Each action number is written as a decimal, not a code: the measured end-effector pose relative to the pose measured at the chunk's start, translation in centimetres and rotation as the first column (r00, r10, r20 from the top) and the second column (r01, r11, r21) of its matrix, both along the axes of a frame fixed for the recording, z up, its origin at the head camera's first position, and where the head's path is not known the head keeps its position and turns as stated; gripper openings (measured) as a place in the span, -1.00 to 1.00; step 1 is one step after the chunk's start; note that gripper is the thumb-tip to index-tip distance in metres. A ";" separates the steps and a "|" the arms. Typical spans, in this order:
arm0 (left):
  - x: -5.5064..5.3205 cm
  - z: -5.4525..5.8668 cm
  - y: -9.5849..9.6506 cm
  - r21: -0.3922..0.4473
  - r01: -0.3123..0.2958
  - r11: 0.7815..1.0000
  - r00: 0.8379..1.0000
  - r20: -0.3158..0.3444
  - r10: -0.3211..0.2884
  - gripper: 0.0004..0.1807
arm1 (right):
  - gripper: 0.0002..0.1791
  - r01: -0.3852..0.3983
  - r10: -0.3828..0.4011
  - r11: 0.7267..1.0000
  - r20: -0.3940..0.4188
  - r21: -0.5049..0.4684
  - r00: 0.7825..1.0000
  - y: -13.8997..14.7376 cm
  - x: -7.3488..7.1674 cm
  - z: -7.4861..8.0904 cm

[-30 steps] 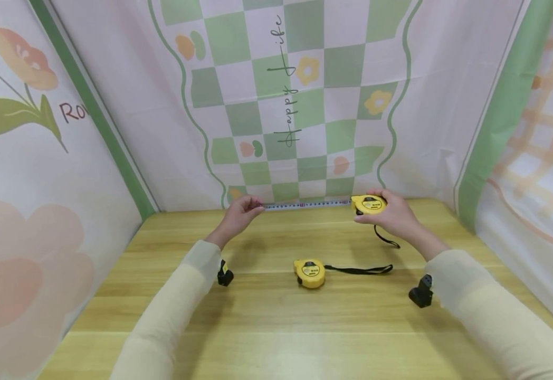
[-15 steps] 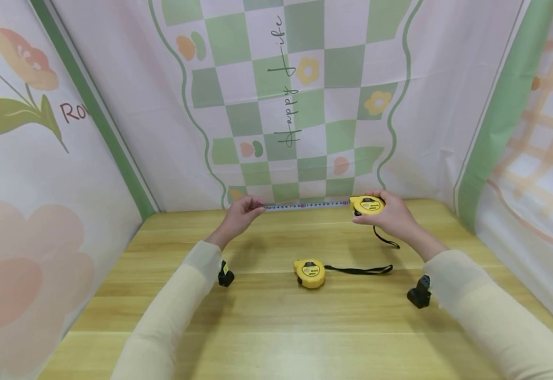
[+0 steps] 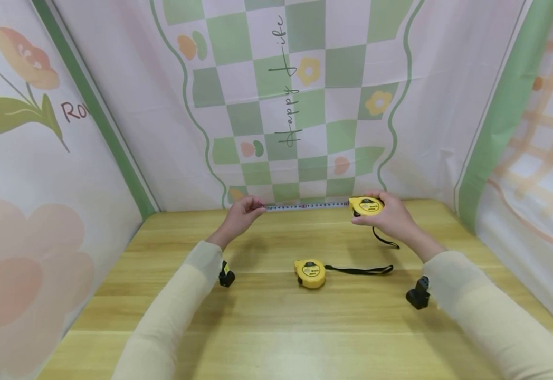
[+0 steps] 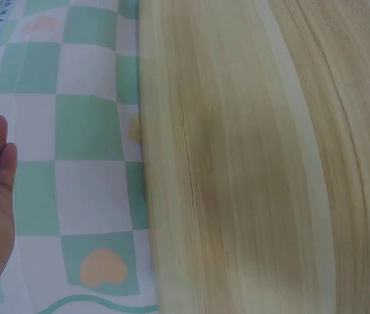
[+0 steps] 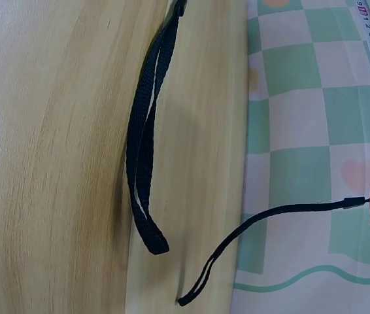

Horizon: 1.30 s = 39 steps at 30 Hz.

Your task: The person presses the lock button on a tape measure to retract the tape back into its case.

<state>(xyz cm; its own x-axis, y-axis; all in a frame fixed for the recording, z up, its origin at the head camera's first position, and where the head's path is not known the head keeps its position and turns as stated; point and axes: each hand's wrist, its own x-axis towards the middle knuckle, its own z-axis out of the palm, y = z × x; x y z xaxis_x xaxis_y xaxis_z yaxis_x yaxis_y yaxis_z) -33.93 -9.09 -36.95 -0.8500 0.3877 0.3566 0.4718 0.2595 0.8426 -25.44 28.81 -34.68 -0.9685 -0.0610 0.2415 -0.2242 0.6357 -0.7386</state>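
In the head view my right hand [image 3: 392, 215] grips a yellow tape measure [image 3: 369, 206] by its case, above the back of the table. A white blade [image 3: 324, 205] with printed numbers stretches from it to the left. The blade's free end is pinched between the thumb and fingers of my left hand [image 3: 242, 215]. From the held case hangs a black wrist strap [image 5: 289, 208], clear in the right wrist view. A second yellow tape measure [image 3: 311, 273] lies on the table between my forearms, its black strap [image 3: 359, 270] laid out to the right.
The wooden table [image 3: 276, 327] ends at a hanging checkered cloth [image 3: 305, 105] behind the hands. Printed cloths also hang along the left and right sides. A small black device [image 3: 226, 274] is on the left wrist, another black device [image 3: 418, 293] on the right.
The right hand with the held tape measure has shifted very slightly left. The blade remains pulled out between both hands, and the second tape measure has stayed in place.
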 end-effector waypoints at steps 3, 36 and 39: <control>0.1 0.1 0.1 -0.001 0.000 1.000 1.000 0.004 0.000 -0.89 | 0.02 0.001 -0.001 1.000 0.004 -0.005 1.000 -0.2 0.1 0.1; 0.4 0.1 1.1 -0.014 0.011 1.000 1.000 0.006 -0.011 -0.88 | -0.02 0.007 -0.007 1.000 0.014 0.007 1.000 -1.0 -0.1 -0.2; 0.4 0.0 1.1 -0.016 0.008 1.000 1.000 -0.003 -0.008 -0.88 | -0.03 0.005 -0.005 1.000 0.012 0.000 1.000 -1.1 -0.1 -0.3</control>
